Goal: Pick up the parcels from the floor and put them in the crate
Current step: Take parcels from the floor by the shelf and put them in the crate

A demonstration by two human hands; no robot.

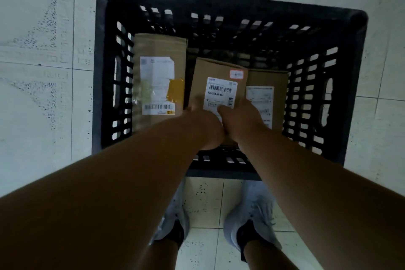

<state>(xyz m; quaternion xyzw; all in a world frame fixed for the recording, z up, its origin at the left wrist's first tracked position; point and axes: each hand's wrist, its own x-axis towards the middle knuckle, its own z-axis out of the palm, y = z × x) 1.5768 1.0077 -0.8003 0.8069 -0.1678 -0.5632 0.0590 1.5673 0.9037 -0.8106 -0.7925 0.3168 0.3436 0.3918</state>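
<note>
The floor (39,94) is pale tiles, and a big black crate (219,2) with holes in its sides sits on it. Two bare arms reach down into the crate from above, close together. At the bottom of the view are two pale shoes (252,215) standing just by the crate.

Inside the crate there are three brown parcels. The left parcel (160,50) lies by the left wall. The right parcel (269,79) is partly hidden under the middle one. The middle parcel (217,70) has a white label with black bars and a small red sticker.

I think this parcel is being put down now, so this step is nearly done. Next the hands need to let go and lift out, then look for more parcels on the floor; none show here.

The left hand (203,120) and the right hand (241,118) are side by side, almost touching, fingers curled on the near edge of the middle parcel
</note>
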